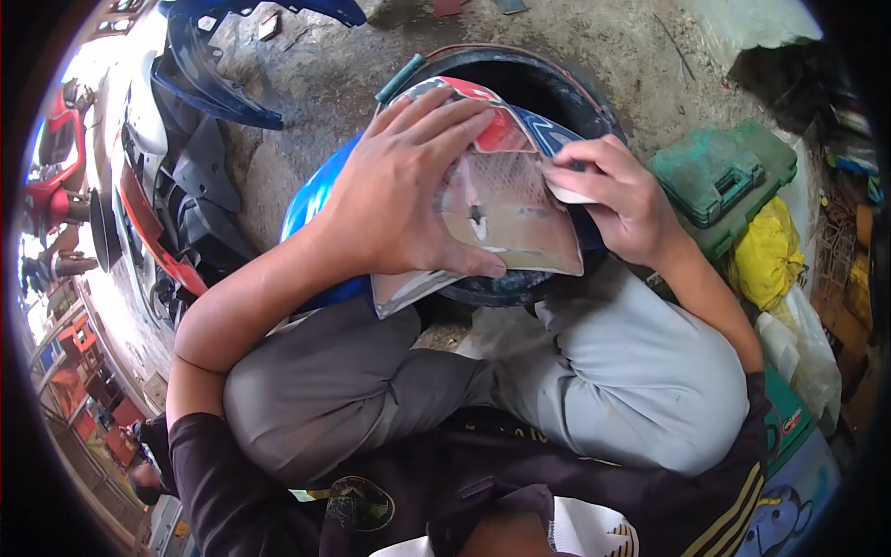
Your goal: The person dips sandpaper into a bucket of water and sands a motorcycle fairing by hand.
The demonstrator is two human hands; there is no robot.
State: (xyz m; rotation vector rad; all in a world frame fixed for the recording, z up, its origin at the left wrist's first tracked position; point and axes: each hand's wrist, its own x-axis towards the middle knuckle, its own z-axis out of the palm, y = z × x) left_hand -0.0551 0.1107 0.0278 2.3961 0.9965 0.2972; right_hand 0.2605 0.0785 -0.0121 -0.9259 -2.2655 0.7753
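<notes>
A curved motorcycle body panel (510,218), painted blue and red with a scuffed beige and grey patch, rests over a black bucket (580,102). My left hand (408,176) lies spread across the panel, fingers on its red upper part and thumb near the lower edge. At the panel's right edge, my right hand (622,200) is closed with bent fingers around a small pale flat piece (571,193) that looks like folded sandpaper. Most of that piece is hidden by the fingers. The panel's underside cannot be seen.
A green tool case (710,181) stands at the right, beside a yellow bag (768,251). Dark blue body panels (218,70) lie at the upper left. More black and red parts (200,176) lean along the left. The bucket's handle has a teal grip (401,78).
</notes>
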